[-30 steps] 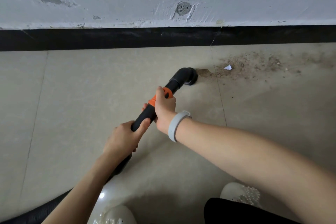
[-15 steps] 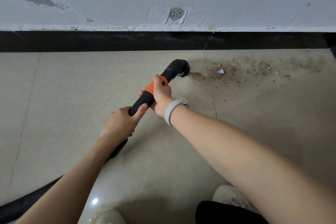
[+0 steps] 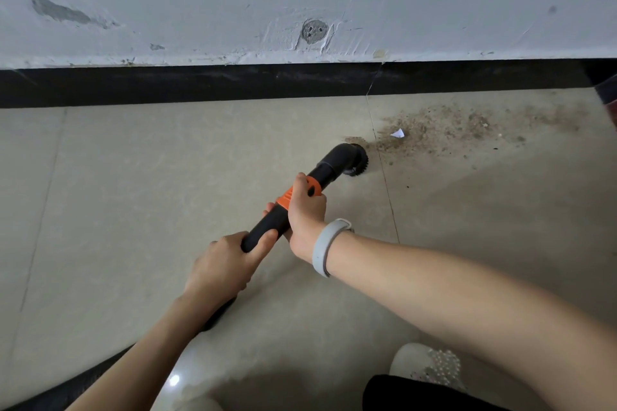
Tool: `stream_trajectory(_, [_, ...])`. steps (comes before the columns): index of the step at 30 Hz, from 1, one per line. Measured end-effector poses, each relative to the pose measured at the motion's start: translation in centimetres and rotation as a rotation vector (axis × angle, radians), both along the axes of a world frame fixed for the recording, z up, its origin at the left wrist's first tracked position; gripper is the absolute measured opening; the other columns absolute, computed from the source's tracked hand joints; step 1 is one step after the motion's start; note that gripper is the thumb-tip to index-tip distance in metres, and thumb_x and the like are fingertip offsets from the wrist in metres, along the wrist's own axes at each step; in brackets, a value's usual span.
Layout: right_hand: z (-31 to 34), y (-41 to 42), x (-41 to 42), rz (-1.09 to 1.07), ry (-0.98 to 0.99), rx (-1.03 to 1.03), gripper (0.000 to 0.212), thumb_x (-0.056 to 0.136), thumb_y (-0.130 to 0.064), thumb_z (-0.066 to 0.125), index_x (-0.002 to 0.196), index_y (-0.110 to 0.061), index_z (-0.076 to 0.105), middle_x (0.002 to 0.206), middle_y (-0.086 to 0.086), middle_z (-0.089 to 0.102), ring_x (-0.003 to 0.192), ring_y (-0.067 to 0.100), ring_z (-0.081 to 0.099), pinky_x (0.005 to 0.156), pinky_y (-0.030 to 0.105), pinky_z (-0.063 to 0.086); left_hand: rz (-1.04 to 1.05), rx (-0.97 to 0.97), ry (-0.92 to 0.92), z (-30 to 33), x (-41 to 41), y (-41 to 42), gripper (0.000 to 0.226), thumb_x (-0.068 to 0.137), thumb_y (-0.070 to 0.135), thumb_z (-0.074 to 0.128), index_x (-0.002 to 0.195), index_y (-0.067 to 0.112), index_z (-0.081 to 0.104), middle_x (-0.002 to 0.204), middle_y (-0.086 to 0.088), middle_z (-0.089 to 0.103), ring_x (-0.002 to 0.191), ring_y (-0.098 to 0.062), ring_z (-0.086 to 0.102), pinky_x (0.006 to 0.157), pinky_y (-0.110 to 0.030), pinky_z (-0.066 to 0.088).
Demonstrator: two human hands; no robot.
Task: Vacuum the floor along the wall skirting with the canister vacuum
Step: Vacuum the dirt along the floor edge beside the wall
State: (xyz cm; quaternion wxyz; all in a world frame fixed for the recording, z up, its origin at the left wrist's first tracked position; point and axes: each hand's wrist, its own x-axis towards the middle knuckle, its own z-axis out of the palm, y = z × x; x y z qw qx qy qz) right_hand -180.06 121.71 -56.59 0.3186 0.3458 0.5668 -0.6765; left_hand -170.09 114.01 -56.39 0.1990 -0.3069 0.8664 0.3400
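Note:
A black vacuum wand [image 3: 325, 172] with an orange collar [image 3: 298, 192] slants across the beige tiled floor [image 3: 133, 197]. Its round brush nozzle [image 3: 355, 160] sits on the floor at the left edge of a brown dirt patch [image 3: 450, 130]. My right hand [image 3: 305, 213], with a grey wristband, grips the wand at the orange collar. My left hand [image 3: 223, 264] grips the wand lower down. The black hose [image 3: 76, 384] runs off to the bottom left. A black skirting [image 3: 200, 83] lines the foot of the white wall [image 3: 434, 3].
A small white paper scrap [image 3: 398, 133] lies in the dirt. A tile joint [image 3: 389, 190] runs just right of the nozzle. My white shoes [image 3: 427, 367] are at the bottom edge. A dark object [image 3: 609, 90] shows at the far right by the skirting.
The nozzle has slid a little to the right along the floor, reaching the edge of the dirt. Both hands keep their grip on the wand.

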Motion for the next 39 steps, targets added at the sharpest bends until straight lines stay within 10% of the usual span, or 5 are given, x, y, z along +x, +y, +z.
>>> stream_trajectory(5, [1.6, -1.1, -3.6, 0.105, 0.014, -0.08, 0.03, 0.097, -0.034, 0.048, 0.086, -0.006, 0.044, 0.07, 0.011, 0.051, 0.053, 0.022, 0.056, 0.069, 0.04, 0.056, 0.071, -0.063, 0.039, 0.2, -3.0, -0.6, 0.059, 0.084, 0.07, 0.034, 0.076, 0.016, 0.057, 0.066, -0.004, 0.067, 0.064, -0.022, 0.065, 0.069, -0.035, 0.053])
stream_trajectory(11, [2.3, -0.7, -5.6, 0.117, -0.007, -0.083, 0.043, 0.096, -0.04, 0.047, 0.119, -0.004, 0.047, 0.082, 0.013, 0.056, 0.059, 0.021, 0.06, 0.064, 0.034, 0.057, 0.051, -0.069, 0.037, 1.1, -5.6, -0.3, 0.058, 0.085, 0.07, 0.034, 0.073, 0.016, 0.055, 0.065, -0.004, 0.067, 0.061, -0.022, 0.066, 0.068, -0.034, 0.055])
stream_trajectory(25, [1.2, 2.3, -2.8, -0.118, -0.037, 0.004, 0.028, 0.097, -0.035, 0.048, 0.093, -0.008, 0.045, 0.071, 0.01, 0.054, 0.053, 0.021, 0.059, 0.067, 0.038, 0.058, -0.13, -0.014, -0.018, 0.7, -3.6, 1.3, 0.052, 0.084, 0.069, 0.034, 0.072, 0.022, 0.054, 0.061, 0.003, 0.063, 0.059, -0.016, 0.064, 0.063, -0.027, 0.047])
stream_trajectory(39, [1.0, 2.0, -10.8, -0.022, 0.024, -0.146, 0.046, 0.094, -0.04, 0.052, 0.126, -0.008, 0.043, 0.083, 0.012, 0.055, 0.066, 0.021, 0.06, 0.06, 0.034, 0.055, -0.112, -0.215, 0.048, 0.0, -12.0, 1.6, 0.053, 0.086, 0.07, 0.031, 0.077, 0.022, 0.052, 0.069, 0.002, 0.056, 0.069, -0.022, 0.056, 0.061, -0.03, 0.036])
